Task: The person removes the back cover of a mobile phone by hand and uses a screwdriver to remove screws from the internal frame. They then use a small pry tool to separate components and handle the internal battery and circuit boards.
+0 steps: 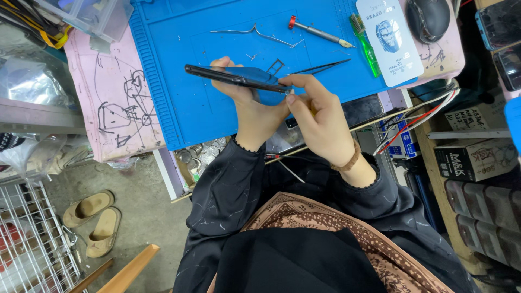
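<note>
My left hand holds a dark smartphone edge-on above the blue work mat, fingers wrapped under its body. My right hand pinches black tweezers whose tips meet the phone's lower end near my thumb. The tweezers' long arms point away to the upper right. A brown bracelet sits on my right wrist. Both arms are in black sleeves.
On the mat lie curved metal tweezers, a red-capped screwdriver and a green brush. A white card and a black mouse sit at the right. Wires, boxes and phones crowd the right; sandals lie on the floor.
</note>
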